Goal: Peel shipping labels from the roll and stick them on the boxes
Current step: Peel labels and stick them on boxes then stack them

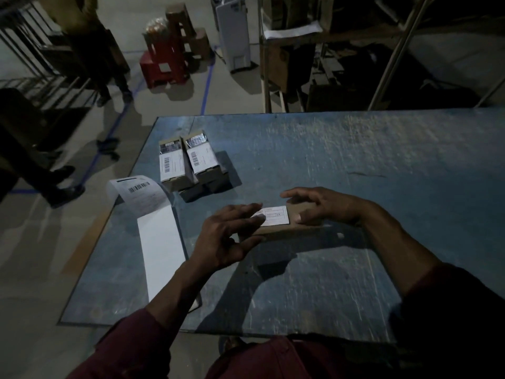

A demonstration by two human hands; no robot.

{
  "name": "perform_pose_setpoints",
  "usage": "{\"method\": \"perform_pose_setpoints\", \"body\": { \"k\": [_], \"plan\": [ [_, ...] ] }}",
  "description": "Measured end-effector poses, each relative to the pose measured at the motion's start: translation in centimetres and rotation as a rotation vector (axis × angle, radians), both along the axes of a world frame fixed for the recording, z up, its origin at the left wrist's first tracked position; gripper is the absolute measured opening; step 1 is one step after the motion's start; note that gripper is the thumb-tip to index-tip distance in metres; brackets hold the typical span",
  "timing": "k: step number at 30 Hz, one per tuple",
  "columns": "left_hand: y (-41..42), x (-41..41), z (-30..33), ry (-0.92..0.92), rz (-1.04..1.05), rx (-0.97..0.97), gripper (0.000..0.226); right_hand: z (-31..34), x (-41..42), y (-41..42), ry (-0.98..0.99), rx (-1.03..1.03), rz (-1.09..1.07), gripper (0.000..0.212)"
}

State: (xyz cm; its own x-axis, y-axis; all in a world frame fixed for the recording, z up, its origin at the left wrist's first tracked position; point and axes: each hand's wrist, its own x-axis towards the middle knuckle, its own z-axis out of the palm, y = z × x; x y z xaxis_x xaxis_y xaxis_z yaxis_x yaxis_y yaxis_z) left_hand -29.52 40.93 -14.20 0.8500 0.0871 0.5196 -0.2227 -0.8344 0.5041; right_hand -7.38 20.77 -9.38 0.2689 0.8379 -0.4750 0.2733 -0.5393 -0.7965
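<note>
Nearest, left hand (226,236) with straight, spread fingers pressing a white label (273,215) flat onto a brown box (289,228) on the blue table (355,165). Right hand (322,206) steadying the box's far end, fingers loosely extended, thumb on top. To the left, label strip (161,242) trailing over the table edge, one label curling up. Farther back, two labelled boxes (188,162) side by side. Beyond, red stools (164,64) on the floor.
</note>
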Motion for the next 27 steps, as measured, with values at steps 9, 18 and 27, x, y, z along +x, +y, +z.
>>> {"method": "perform_pose_setpoints", "body": {
  "k": [9,18,27],
  "plan": [
    [-0.1,-0.2,0.8,-0.006,-0.005,0.007,0.027,-1.4,-4.7,0.1,-0.734,0.279,0.242,0.095],
    [-1.3,-1.0,2.0,-0.128,0.202,-0.286,0.034,-2.6,-4.3,-0.3,-0.88,0.76,0.17,0.036],
    [-1.8,0.3,5.6,0.627,0.44,-1.609,0.088,-2.5,-5.7,-0.1,-1.17,1.03,0.204,0.017]
  ]
}}
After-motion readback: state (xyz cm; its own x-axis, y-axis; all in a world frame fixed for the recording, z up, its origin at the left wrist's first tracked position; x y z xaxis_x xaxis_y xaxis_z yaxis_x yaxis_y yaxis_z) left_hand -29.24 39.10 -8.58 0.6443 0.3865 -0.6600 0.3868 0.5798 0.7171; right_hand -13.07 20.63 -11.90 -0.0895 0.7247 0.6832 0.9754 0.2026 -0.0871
